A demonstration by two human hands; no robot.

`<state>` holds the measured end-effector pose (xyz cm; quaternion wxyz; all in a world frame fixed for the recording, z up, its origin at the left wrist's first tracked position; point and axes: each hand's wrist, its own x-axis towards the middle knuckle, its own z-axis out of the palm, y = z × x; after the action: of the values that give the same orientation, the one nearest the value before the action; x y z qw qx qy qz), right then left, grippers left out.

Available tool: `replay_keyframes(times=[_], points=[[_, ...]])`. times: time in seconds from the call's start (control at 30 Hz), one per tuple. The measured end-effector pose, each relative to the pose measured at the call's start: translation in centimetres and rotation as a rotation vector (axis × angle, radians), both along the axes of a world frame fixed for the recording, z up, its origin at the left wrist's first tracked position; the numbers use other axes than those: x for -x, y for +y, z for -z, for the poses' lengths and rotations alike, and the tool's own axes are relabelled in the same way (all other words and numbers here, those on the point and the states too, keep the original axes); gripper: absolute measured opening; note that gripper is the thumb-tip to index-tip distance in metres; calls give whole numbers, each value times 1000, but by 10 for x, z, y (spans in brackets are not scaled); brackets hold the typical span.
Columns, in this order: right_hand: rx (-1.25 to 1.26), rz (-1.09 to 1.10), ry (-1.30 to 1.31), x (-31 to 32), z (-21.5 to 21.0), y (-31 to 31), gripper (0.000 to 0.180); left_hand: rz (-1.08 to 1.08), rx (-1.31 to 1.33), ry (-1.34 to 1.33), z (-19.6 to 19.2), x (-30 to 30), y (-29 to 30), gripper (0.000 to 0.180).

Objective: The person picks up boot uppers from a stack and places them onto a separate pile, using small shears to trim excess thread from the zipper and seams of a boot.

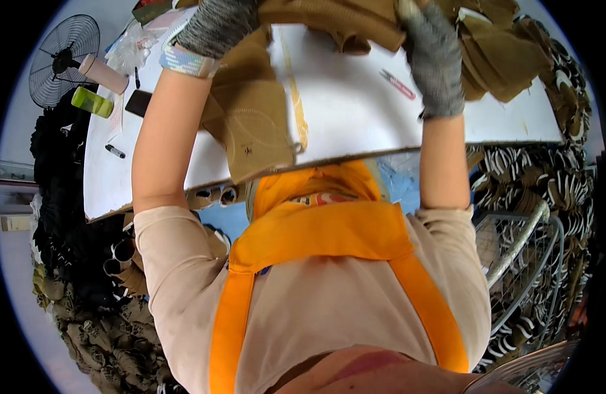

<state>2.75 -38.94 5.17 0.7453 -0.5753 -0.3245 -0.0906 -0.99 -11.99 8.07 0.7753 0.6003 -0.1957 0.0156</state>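
A brown ribbed knit piece is stretched between my hands at the far side of the white table, partly cut off by the view's upper edge. My left hand, in a grey knit glove, closes at its left end; the fingertips run out of view. My right hand, gloved alike and slightly blurred, grips its right end with bent fingers. Below my left hand, another brown knit piece lies flat and reaches the near table edge. Red-handled thread snips lie beside my right hand.
More brown knit pieces are piled on the white table at right. A dark phone-like object, a marker, a pink cup and a green container sit at left, near a fan. A wire cart stands at right.
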Motion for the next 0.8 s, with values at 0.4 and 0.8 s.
replay_keyframes(times=[0.4, 0.8], points=[[514, 632, -830, 55, -17, 24, 33, -299, -86, 67, 12, 42, -76, 51], [143, 508, -640, 5, 37, 32, 12, -653, -1094, -889, 55, 28, -66, 59]])
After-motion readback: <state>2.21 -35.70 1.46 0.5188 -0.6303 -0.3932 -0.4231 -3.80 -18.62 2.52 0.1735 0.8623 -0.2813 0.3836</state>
